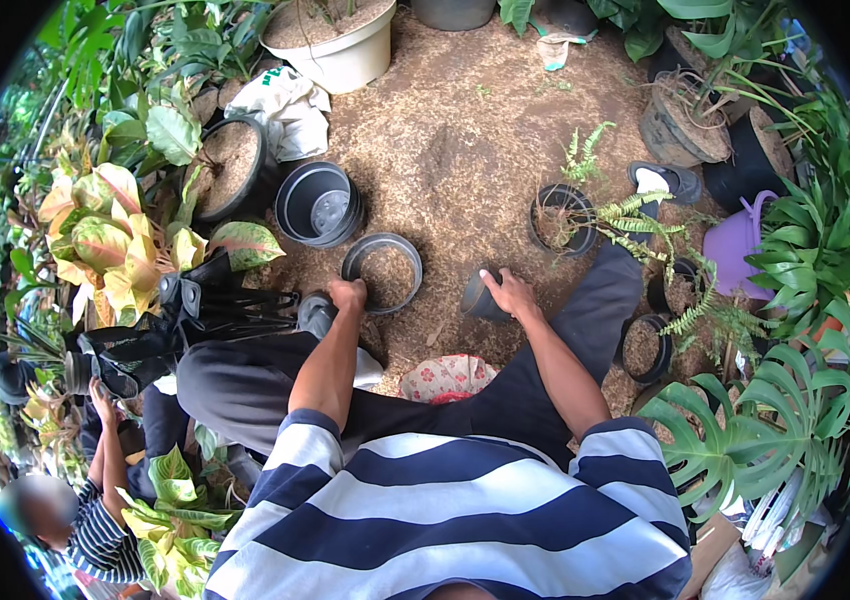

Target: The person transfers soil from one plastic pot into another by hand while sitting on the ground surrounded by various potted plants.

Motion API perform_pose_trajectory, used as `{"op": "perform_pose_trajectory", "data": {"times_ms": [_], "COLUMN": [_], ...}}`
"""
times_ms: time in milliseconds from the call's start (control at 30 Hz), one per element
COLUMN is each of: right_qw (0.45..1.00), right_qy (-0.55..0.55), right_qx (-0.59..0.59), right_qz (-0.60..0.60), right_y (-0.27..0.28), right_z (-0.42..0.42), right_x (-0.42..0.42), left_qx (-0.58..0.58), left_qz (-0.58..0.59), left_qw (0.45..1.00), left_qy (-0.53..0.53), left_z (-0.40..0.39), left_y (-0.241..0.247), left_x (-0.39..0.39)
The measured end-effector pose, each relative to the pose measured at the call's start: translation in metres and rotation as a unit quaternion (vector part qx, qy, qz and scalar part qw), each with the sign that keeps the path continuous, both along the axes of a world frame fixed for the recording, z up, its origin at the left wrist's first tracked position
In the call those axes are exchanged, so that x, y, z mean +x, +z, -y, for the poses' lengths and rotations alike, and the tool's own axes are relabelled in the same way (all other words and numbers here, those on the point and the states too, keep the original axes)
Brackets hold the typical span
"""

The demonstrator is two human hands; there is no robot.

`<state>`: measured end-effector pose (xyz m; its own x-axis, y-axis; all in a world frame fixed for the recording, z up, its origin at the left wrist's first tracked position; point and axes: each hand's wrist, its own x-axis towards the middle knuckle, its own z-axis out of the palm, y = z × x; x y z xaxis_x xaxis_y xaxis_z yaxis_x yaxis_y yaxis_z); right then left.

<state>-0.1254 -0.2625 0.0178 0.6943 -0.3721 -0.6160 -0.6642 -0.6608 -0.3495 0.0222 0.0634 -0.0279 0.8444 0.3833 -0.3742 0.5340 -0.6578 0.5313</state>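
My left hand (348, 292) grips the near-left rim of a round black plastic pot (382, 239), which stands on the ground holding pale brown, chaff-like potting mix. To its right, my right hand (513, 291) is closed around a smaller black pot (479, 302), tilted on its side; its inside is hidden from me. Just beyond that hand a fern (631, 206) grows from another black pot (586, 241), with dry stems at its base. Nested black pots (320, 191) stand beyond my left hand, and the top one holds no soil.
A large cream pot (354, 64) and a white sack (282, 112) stand at the far left. On the right are a purple bucket (729, 251), a soil-filled pot (646, 349) and monstera leaves (747, 427). Another person (106, 532) sits at the lower left, beside black mesh gear (125, 349).
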Motion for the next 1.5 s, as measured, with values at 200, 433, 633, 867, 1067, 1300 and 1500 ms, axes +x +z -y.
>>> {"op": "perform_pose_trajectory", "data": {"times_ms": [200,433,633,867,1067,1300,1500], "right_qw": [0.998,0.959,0.919,0.925,0.895,0.942,0.973], "right_qy": [0.051,0.241,0.299,0.138,0.064,-0.020,0.034], "right_qx": [-0.002,0.092,0.108,0.352,0.405,0.328,0.152], "right_qz": [0.030,0.120,0.234,0.029,-0.174,-0.068,0.173], "right_y": [0.042,0.039,0.013,-0.002,-0.043,-0.047,-0.015], "right_z": [-0.009,0.001,-0.004,-0.034,-0.065,-0.053,-0.022], "right_x": [0.001,-0.014,-0.005,0.005,0.015,0.066,0.114], "left_qx": [0.017,0.007,0.049,0.079,0.080,0.093,0.093], "left_qz": [0.013,0.060,0.034,0.096,0.065,0.116,0.087], "left_qw": [1.000,0.987,0.998,0.989,0.991,0.985,0.987], "left_qy": [-0.021,-0.147,-0.035,0.081,0.090,0.083,0.096], "left_z": [-0.016,-0.029,-0.027,-0.040,-0.032,-0.034,-0.031], "left_y": [0.002,0.025,0.021,-0.008,0.005,0.004,0.004], "left_x": [-0.002,-0.005,-0.016,-0.012,-0.014,-0.018,-0.017]}}
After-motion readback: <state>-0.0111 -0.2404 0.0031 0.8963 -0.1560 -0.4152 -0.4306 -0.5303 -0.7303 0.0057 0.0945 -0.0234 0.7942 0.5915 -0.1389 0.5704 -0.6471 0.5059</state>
